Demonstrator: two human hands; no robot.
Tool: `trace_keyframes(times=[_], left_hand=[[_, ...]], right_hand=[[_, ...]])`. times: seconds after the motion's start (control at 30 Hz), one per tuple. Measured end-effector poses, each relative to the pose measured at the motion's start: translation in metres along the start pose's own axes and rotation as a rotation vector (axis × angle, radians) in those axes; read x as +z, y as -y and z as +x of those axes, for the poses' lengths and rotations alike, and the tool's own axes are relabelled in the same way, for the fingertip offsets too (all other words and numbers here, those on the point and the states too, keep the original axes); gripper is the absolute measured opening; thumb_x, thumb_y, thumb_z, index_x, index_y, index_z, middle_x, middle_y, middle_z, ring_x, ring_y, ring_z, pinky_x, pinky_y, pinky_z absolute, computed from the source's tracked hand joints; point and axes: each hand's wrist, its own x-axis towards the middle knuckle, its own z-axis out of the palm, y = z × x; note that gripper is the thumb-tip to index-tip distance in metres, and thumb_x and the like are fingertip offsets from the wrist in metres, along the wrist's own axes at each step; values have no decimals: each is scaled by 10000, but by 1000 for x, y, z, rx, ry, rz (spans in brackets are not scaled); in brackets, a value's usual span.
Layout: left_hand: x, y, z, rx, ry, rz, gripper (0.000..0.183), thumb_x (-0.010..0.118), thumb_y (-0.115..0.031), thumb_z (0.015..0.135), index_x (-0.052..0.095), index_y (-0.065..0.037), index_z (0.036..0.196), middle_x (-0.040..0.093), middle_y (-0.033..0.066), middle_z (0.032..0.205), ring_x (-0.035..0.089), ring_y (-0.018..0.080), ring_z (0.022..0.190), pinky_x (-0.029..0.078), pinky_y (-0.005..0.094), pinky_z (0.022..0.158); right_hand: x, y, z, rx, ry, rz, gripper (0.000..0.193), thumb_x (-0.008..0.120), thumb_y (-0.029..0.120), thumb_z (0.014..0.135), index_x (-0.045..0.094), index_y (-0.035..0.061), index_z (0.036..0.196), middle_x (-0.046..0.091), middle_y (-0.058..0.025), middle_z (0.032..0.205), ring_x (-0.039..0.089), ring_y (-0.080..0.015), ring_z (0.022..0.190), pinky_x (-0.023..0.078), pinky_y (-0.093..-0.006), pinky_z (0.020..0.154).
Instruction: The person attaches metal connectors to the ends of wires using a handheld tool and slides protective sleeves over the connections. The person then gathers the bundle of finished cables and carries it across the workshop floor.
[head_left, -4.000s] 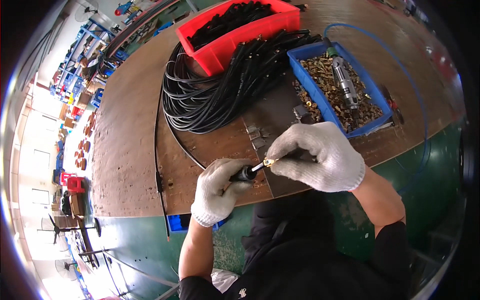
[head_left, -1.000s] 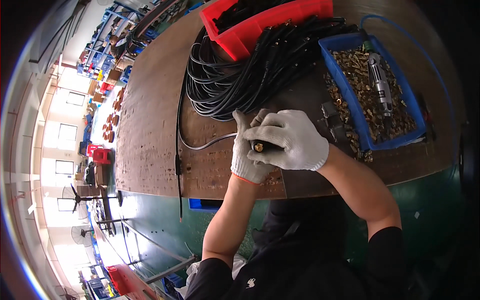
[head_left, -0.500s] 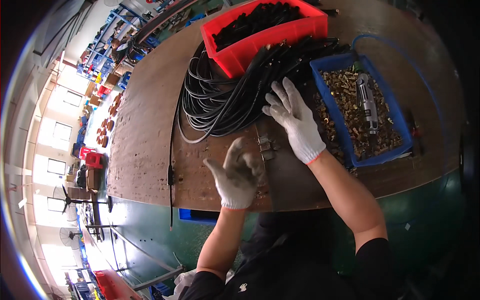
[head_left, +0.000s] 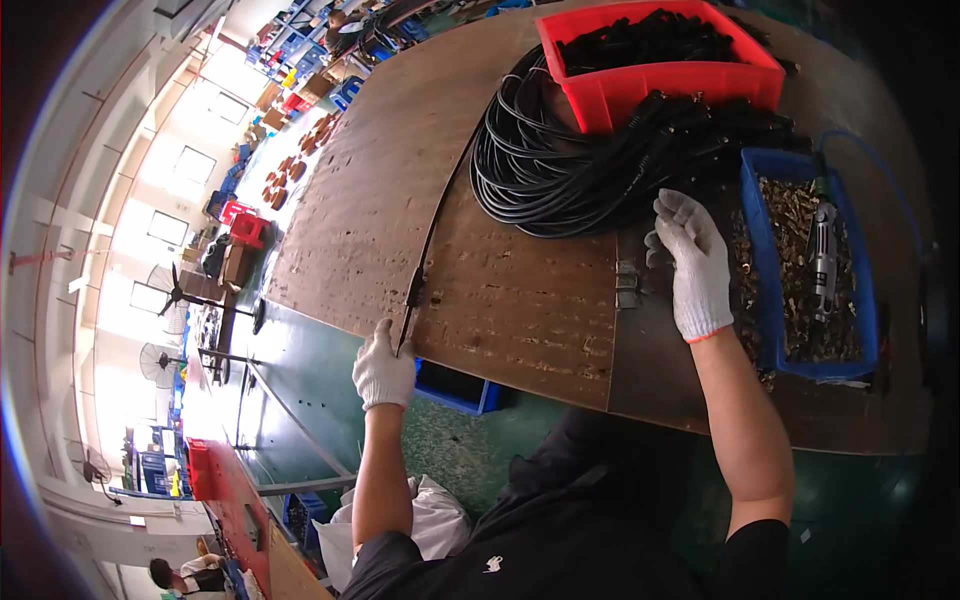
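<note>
My left hand [head_left: 384, 372], in a white glove, is at the table's front edge with its fingers closed on the lower end of a thin black cable [head_left: 431, 235]. This cable runs up the table toward a coil of black cables [head_left: 545, 190] and carries a small dark thicker piece partway along. My right hand [head_left: 695, 262], also gloved, hovers over the table between the coil and a blue bin [head_left: 770, 300]. Its fingers are loosely bent and apart, with nothing visible in them. Small metal pieces [head_left: 627, 285] lie to its left.
Brass-coloured metal parts [head_left: 800, 240] fill the blue bin, and a silver air tool [head_left: 824, 260] with a blue hose lies on them. Behind the coil stands a red bin [head_left: 665, 85] of black parts. Another blue bin [head_left: 490, 396] sits below the table edge.
My left hand has moved left and down from over the table onto the cable at the edge. My view has turned left, and my right hand's fingers are more bent.
</note>
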Motion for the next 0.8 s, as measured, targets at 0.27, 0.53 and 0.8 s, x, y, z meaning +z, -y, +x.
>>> trace_keyframes(times=[0.27, 0.53, 0.8], left_hand=[[-20, -37, 13, -10, 574, -658, 458, 626, -103, 898, 643, -35, 1350, 744, 138, 920, 718, 214, 846, 562, 357, 829], [-34, -137, 50, 250, 1055, -1200, 333, 665, -35, 966, 667, 65, 1284, 773, 109, 1011, 719, 146, 889, 577, 306, 794], [-44, -182, 61, 523, 624, -787, 252, 747, -203, 897, 772, -32, 1081, 775, 163, 917, 761, 265, 833, 577, 363, 778]], right_hand=[[0, 0, -8, -29, 89, -108, 235, 660, 120, 1019, 692, 36, 1236, 686, 14, 976, 611, -54, 781, 495, -213, 686], [2, 31, -26, 122, 428, -219, 203, 641, 162, 1057, 728, 9, 1160, 713, -13, 930, 658, -69, 870, 545, -245, 800], [-35, 50, -74, -151, 413, -867, 293, 610, 238, 1071, 718, 8, 1217, 746, -71, 977, 695, -134, 866, 531, -298, 771]])
